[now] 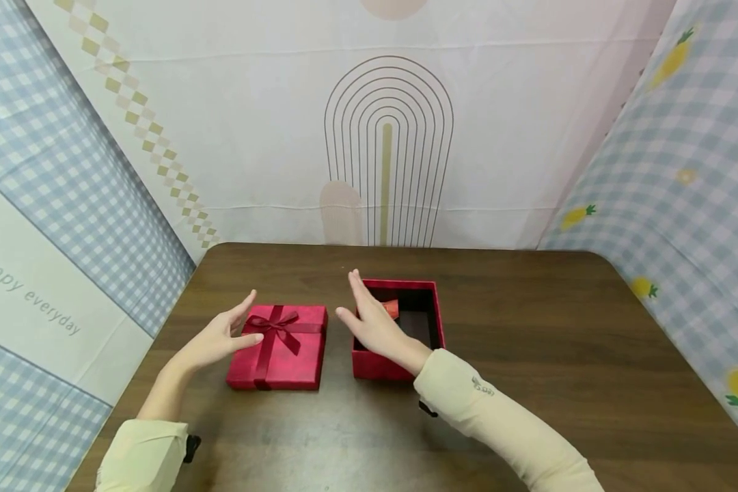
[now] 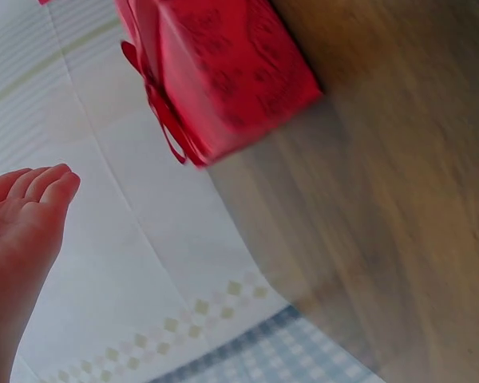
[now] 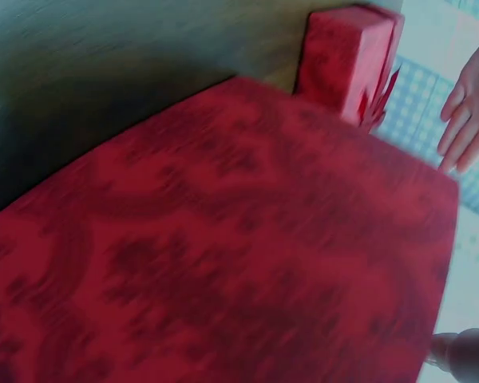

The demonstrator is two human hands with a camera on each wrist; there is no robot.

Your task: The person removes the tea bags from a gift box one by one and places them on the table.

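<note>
The gift box stands open on the bench, near the middle, and its lid lies at its nine o'clock, near but apart, top side up. An orange-red item shows inside, near the box's far end and partly covered by a hand, so I cannot tell what it is. As far as the pictures show, the opening is done; the box and lid are separate, and the item remains in the box. Whether anything more is left, I cannot tell.

With twelve o'clock away from the person, the box's mouth faces straight up and its sides run roughly twelve to six; any long axis is hard to judge through the foreshortening. The lid looks nearly square, with no clear long axis. Its ribbon crosses twelve to six and nine to three, and the bow faces up, one tail pointing to about five.

The left hand is at the lid's nine o'clock side, thumb and fingers spread wide, the thumb towards three. The right hand is over the box's nine o'clock side, fingers straight and close together, pointing to eleven, thumb apart. Neither holds anything.
</note>
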